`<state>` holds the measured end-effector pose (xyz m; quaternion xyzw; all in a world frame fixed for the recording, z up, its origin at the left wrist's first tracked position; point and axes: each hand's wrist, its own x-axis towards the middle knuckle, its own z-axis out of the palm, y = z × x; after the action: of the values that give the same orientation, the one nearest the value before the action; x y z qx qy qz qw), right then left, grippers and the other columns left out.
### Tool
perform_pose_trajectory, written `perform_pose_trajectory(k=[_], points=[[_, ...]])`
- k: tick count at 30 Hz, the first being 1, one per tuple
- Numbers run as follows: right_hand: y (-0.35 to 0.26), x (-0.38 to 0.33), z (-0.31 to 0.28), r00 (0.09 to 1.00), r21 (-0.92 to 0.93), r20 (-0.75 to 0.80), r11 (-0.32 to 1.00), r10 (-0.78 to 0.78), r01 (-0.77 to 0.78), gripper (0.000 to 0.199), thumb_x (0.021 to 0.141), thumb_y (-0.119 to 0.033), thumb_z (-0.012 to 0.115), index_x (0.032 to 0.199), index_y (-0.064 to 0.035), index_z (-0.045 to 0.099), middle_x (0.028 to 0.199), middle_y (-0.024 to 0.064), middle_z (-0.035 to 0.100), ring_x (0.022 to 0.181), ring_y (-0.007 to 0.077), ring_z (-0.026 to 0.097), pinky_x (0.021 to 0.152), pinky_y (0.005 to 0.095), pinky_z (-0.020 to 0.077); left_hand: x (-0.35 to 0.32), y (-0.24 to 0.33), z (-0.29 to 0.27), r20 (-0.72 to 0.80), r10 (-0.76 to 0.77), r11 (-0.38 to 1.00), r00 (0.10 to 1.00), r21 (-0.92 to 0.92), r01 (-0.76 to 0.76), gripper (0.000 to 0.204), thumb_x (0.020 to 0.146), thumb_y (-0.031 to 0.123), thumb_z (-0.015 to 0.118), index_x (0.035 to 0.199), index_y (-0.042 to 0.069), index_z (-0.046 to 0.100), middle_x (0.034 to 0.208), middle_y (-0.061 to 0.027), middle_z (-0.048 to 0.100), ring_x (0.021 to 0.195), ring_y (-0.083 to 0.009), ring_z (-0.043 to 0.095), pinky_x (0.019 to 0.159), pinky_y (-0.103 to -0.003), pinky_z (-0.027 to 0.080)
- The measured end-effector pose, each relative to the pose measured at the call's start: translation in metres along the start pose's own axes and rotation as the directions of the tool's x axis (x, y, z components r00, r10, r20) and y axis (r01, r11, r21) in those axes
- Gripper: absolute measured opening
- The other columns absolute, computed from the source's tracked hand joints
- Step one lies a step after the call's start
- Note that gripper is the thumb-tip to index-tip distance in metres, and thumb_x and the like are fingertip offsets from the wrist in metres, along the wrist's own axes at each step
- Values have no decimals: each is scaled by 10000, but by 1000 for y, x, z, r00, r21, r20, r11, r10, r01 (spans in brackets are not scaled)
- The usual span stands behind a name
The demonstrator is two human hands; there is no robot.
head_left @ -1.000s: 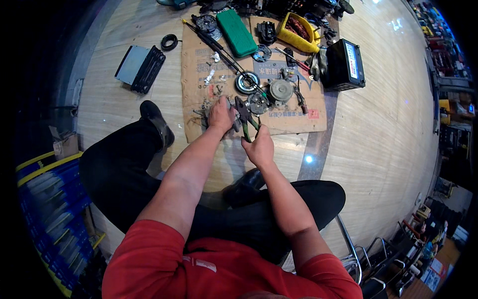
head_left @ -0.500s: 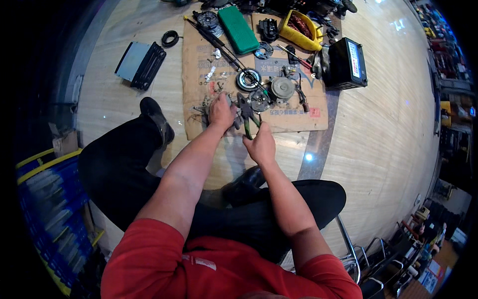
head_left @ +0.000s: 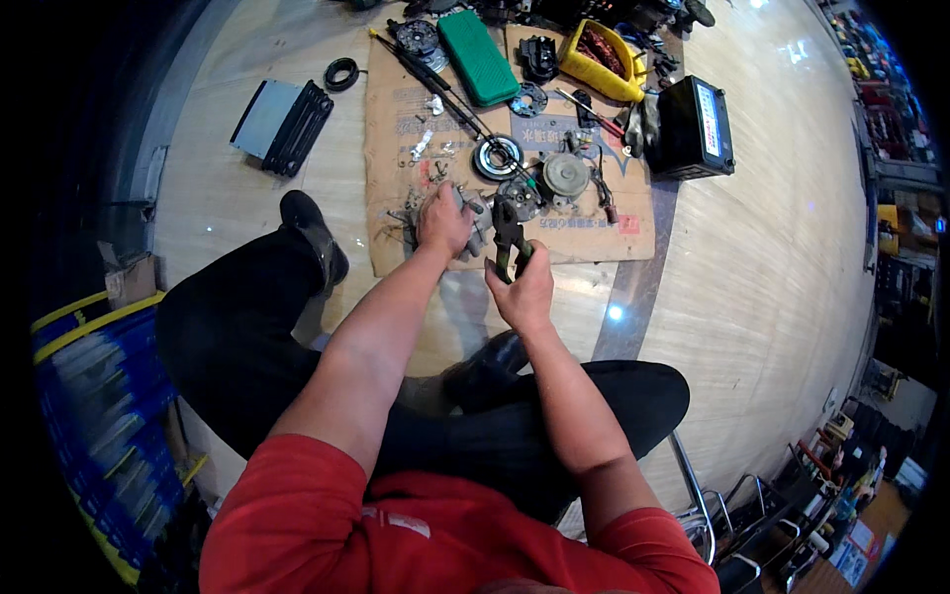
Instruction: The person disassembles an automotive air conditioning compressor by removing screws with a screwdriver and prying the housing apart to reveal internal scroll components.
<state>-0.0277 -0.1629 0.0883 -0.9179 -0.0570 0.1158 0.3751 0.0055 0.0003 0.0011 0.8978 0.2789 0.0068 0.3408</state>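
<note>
My left hand (head_left: 444, 220) is closed round a grey metal part (head_left: 477, 230) at the near edge of a flattened cardboard sheet (head_left: 584, 243); my fingers hide much of the part. In my right hand (head_left: 526, 289) are pliers (head_left: 509, 226) with dark jaws and green-black handles, pointing away from me. Just beyond the jaws lies a round metal plate (head_left: 522, 197). To its right sits a round grey motor-like housing (head_left: 567, 176) with wires. A ring-shaped bearing or pulley (head_left: 497, 156) rests behind, with thin black cables (head_left: 450, 97) running up to the left.
Farther back are a green case (head_left: 477, 57), a yellow cut-open jug (head_left: 599, 61) and a red-handled screwdriver (head_left: 604, 121). A black battery (head_left: 693, 129) stands at the right, a grey box-shaped unit (head_left: 281, 127) at the left. Small screws lie near my left hand.
The pliers have swung from leaning left to pointing nearly straight ahead, slightly right, and their handles have come closer together. My left hand has barely moved.
</note>
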Motion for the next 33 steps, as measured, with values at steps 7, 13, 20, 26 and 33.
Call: perform_pose_trajectory(k=[7,13,20,26,33], points=[[-1,0,1,1000,-40,1,999,-27,27,542,713,-211,788,1086,-5,453,986,241,582,925,447,591,762,507,488,-2,-1,-4,30,-3,1000,1000,4,3,579,812,196,712,1300,13,459,1185,-239,612,1119,-403,572,972,-456,443],[7,2,0,992,-170,121,985,43,-22,486,717,-199,787,1022,-6,461,997,259,591,938,460,591,770,512,482,0,7,-8,86,-58,998,995,16,57,575,825,217,711,1302,19,458,1182,-241,612,1117,-402,573,973,-455,443],[22,8,7,987,-166,143,985,66,-42,587,713,-235,795,1144,2,475,1047,242,597,961,438,607,790,496,493,3,6,-2,58,-19,1000,998,7,19,574,799,210,718,1280,18,471,1131,-238,627,1076,-408,585,951,-461,453],[10,6,4,999,-73,53,997,4,0,622,705,-202,795,1182,11,458,993,234,598,924,422,609,770,487,487,1,-8,3,9,42,999,999,8,-42,575,789,165,696,1299,42,460,1155,-240,627,1060,-420,601,924,-476,469],[-6,3,-5,1000,-10,8,1000,-26,26,519,701,-207,789,1047,0,464,956,241,604,905,442,602,766,497,486,0,-12,8,-39,66,998,997,18,-66,555,798,163,687,1292,45,462,1118,-239,639,1039,-421,608,910,-488,471]])
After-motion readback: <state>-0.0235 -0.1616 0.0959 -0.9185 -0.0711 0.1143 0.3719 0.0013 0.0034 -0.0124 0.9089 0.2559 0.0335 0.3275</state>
